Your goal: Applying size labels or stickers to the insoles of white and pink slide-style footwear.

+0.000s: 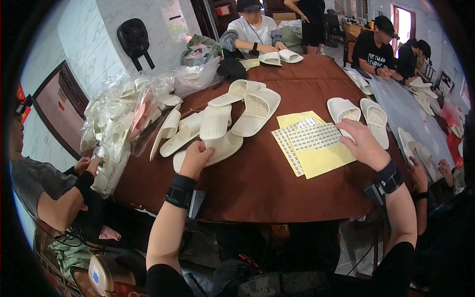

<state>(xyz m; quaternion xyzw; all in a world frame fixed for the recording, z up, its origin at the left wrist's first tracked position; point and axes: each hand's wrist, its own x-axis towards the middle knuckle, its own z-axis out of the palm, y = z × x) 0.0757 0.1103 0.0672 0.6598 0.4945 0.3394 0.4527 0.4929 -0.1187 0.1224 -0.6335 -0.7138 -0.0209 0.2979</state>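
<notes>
My left hand (197,157) pinches a cream slipper (214,126) by one end, holding it tilted over another slipper (232,147) lying on the table. More cream slippers (258,114) are bunched around and behind it. Over at the right, my right hand (367,143) has bent fingers at the edge of a sticker sheet (316,136), close to a slipper (342,106). Whatever lies between those fingertips is too small to make out. Yellow backing paper (329,166) shows below the stickers. A further slipper (375,119) rests just beyond my right hand.
A brown padded cloth (257,190) covers the table. Clear bags of slippers (118,114) crowd its left side, near a seated person (54,188). Across the table another person (255,37) handles two slippers (281,57). More people work along a pale table (396,99) on the right.
</notes>
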